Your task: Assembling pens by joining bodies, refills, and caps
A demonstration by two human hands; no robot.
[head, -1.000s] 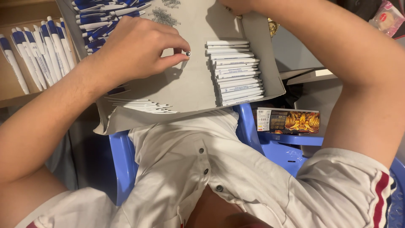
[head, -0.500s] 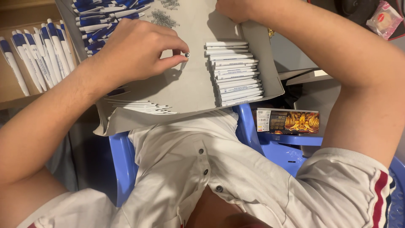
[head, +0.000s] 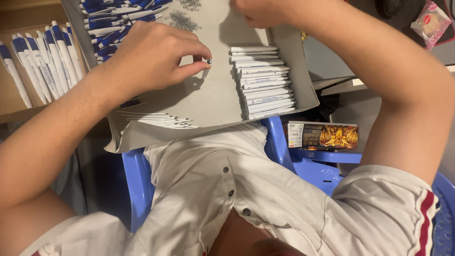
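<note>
- Head view, looking down: a grey cardboard tray rests across the person's lap, above a white button shirt and a blue plastic chair.
- Left hand: curled over the middle-left of the tray, fingers folded in. Thumb and forefinger are pinched closed on a small dark-tipped pen part, of which only the tip protrudes; the rest is hidden inside the hand.
- Pen part location: above the bare centre of the tray floor, just left of the white stack.
- Right hand: at the top edge of the tray, partly cut off by the frame edge. Fingers are bent, but whether they hold anything cannot be told.
- White pen barrels: stacked in a neat column along the right side of the tray, lying parallel to one another.
- Second row of white barrels: along the near-left edge of the tray, partly under the left wrist.
- Blue-and-white pens: piled loosely in the upper-left corner of the tray.
- More blue-and-white pens: standing in a row in a brown cardboard box, left of the tray.
- Small printed carton: on a blue surface, right of the tray.
</note>
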